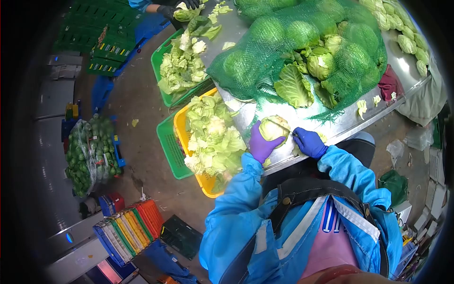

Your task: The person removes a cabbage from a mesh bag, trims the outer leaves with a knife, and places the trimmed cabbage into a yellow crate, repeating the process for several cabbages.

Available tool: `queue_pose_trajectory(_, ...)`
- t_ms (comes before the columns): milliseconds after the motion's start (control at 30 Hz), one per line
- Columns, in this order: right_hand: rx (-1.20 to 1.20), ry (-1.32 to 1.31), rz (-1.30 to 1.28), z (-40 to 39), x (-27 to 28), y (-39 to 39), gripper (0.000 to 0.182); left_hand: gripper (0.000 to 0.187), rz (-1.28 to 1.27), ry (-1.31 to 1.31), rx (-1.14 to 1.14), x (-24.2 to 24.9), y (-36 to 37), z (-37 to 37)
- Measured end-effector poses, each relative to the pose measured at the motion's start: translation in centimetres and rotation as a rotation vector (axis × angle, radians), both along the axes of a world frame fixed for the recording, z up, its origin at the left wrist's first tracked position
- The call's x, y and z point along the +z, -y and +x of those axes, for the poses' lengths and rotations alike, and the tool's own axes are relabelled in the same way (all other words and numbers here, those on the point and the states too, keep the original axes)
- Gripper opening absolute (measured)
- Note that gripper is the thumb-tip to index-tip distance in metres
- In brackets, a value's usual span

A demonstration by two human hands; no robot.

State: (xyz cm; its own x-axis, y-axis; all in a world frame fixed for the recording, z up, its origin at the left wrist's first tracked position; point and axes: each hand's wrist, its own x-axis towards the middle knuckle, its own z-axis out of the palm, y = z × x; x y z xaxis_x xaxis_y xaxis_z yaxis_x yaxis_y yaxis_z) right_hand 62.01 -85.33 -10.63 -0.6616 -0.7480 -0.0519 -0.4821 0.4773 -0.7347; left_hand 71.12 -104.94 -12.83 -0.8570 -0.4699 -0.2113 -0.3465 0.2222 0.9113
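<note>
A pale green cabbage [273, 128] rests on the metal table [347, 128] near its front edge. My left hand [264, 144], in a purple glove, is wrapped round the cabbage's left side. In a darker blue glove, my right hand [309, 143] grips a knife [279, 124] whose blade lies across the top of the cabbage. Its handle is mostly hidden in my fingers. Just beyond, a green net bag [246, 71] full of cabbages lies with its mouth open toward me. A loose leaf [294, 87] and a trimmed cabbage [320, 65] show at the opening.
A yellow crate [206, 183] heaped with cabbage leaves stands left of the table, by green crates [169, 151]. Several cabbages [407, 43] line the far right edge near a dark red cloth [388, 84]. A co-worker's gloved hand [166, 11] appears at the top.
</note>
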Motion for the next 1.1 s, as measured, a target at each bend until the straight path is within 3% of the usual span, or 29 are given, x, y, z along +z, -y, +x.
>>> queue_pose_trajectory(367, -0.043, -0.086, 0.397, 1.1, 1.5, 1.7, 0.023, 0.104, -0.211, 0.047, -0.011, 1.5, -1.2, -0.4)
queue_pose_trajectory(467, -0.02, -0.144, 0.288, 0.4, -1.4, 2.0, 0.031, 0.103, -0.156, 0.037, -0.008, 1.0, -1.6, -0.7)
queue_pose_trajectory(567, -0.084, -0.138, 0.371, -1.1, -6.2, 2.4, 0.032, 0.104, -0.367, -0.007, -0.059, 2.4, -3.1, -0.3)
queue_pose_trajectory(600, -0.044, -0.271, 0.234, -1.2, -6.2, 1.4, 0.032, 0.105, -0.352, -0.027, -0.042, 2.3, -3.1, 0.4)
queue_pose_trajectory(667, 0.001, -0.106, 0.254, -2.4, -5.6, 0.3, 0.038, 0.105, -0.345, -0.051, -0.005, 1.5, -1.8, 0.7)
queue_pose_trajectory(733, 0.021, 0.104, 0.201, -2.5, -2.6, 0.3, 0.049, 0.103, 0.08, -0.115, 0.086, 0.4, -1.0, 2.6)
queue_pose_trajectory(767, 0.047, 0.238, 0.147, -2.8, -0.5, 1.2, 0.056, 0.103, 0.074, -0.111, 0.1, 0.2, -0.9, 3.2)
queue_pose_trajectory(833, 0.107, 0.232, 0.142, -3.4, 0.2, 2.9, 0.063, 0.102, 0.172, -0.167, 0.164, 0.0, -0.5, 3.9)
queue_pose_trajectory(900, 0.153, 0.166, 0.211, -4.0, 1.0, 4.7, 0.065, 0.097, 0.08, -0.14, 0.192, 1.0, -0.5, 4.5)
queue_pose_trajectory(967, 0.161, 0.14, 0.202, -4.6, 0.7, 5.8, 0.062, 0.091, 0.264, -0.085, 0.335, 0.6, -0.5, 4.4)
queue_pose_trajectory(1033, 0.069, 0.122, 0.253, -5.2, 0.1, 6.5, 0.057, 0.089, 0.271, -0.087, 0.38, 0.8, -0.6, 4.4)
queue_pose_trajectory(1100, -0.009, 0.118, 0.142, -6.2, -3.3, 5.8, 0.056, 0.087, 0.275, -0.082, 0.419, 0.8, -0.4, 4.0)
